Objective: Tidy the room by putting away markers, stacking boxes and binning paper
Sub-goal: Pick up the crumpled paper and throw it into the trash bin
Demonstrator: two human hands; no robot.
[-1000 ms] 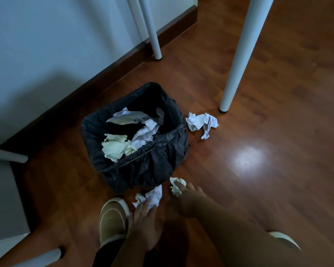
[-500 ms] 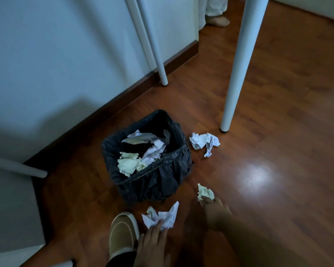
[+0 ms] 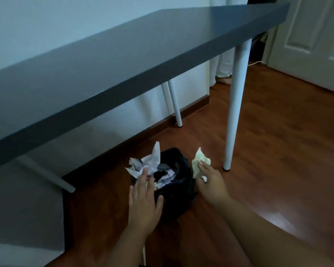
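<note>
As seen from the head camera, both hands reach over the black-lined bin point(image 3: 183, 182) standing on the wooden floor point(image 3: 278, 151) beneath the dark surface point(image 3: 123, 54). Left hand point(image 3: 143, 201): fingers nearly straight, their tips pinching a crumpled white paper point(image 3: 150, 162) above the bin's near-left rim. Right hand point(image 3: 210, 182): fingers curled round a crumpled yellowish paper point(image 3: 199, 160), held just beside the bin's right edge and not yet over the opening. More crumpled paper lies inside the bin. Handling, as a judgement: such wads are very light, soft and springy, neither fragile nor slippery; a loose pinch on any fold suffices, though a light wad may drift or bounce off the rim, so release is best made low and well over the opening. A white table leg point(image 3: 235, 105) stands nearby.
</note>
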